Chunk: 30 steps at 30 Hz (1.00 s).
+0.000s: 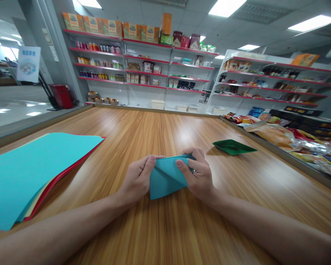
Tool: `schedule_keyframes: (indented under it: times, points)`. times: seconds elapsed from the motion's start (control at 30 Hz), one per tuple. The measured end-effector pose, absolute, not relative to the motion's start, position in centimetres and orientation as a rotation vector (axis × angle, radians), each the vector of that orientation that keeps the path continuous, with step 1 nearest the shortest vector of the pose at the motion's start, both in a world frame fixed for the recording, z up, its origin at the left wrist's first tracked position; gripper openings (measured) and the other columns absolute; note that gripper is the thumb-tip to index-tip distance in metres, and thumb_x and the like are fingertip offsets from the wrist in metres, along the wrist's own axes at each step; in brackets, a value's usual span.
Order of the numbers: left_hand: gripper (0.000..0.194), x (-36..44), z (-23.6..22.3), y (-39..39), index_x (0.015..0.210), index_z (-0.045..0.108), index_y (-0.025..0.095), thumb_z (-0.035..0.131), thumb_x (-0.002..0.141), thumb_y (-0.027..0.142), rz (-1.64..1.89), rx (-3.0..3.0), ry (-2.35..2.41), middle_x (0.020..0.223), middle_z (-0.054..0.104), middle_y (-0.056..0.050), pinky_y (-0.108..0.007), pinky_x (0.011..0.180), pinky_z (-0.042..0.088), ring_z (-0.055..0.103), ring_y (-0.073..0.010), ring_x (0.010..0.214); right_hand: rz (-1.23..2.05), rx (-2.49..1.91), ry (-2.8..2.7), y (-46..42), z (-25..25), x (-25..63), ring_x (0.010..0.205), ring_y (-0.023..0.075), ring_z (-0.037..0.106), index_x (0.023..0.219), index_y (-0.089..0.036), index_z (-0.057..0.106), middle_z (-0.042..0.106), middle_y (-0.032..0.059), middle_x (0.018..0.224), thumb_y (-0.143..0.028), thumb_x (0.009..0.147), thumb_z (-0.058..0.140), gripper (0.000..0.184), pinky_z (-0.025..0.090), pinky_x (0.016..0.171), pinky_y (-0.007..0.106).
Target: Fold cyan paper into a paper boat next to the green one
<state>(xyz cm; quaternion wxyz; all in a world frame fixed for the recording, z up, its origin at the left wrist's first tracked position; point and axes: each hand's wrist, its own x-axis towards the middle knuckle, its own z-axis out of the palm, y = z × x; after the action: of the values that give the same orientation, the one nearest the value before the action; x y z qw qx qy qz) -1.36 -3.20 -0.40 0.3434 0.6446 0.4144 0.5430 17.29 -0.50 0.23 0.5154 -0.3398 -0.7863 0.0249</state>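
Between my two hands is a folded sheet of blue paper [167, 180], tilted up above the wooden table, with a diagonal crease across its near face. My left hand [139, 175] pinches its upper left corner, thumb in front and fingers behind. At the right end, my right hand [200, 175] grips the paper with the thumb pressed on the front layer; its other fingers wrap behind and over the top edge. The back of the paper is hidden from me. A folded green paper piece [234, 147] lies on the table beyond my right hand.
A stack of coloured paper [44, 165], blue on top with red and cream sheets beneath, lies at the left of the table [121, 129]. Packaged snacks [281, 134] fill the area past the table's right edge. Stocked shelves [146, 55] stand behind.
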Motion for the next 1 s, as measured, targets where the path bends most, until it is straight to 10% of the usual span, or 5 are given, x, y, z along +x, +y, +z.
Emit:
schedule_keyframes:
  times: [1.0]
  points:
    - [0.034,-1.63,-0.86,-3.08,0.104,0.07,0.017,0.043,0.093,0.035,1.438,1.899,1.018,0.091,0.073,-0.003,-0.021,0.068,0.052,0.068,-0.016,0.077,0.258,-0.783,-1.91,-0.37,0.35,17.59,0.089,0.0221,0.051,0.064,-0.019,0.063,0.056,0.0066,0.088,-0.024,0.088,0.05,0.027,0.041,0.079,0.04]
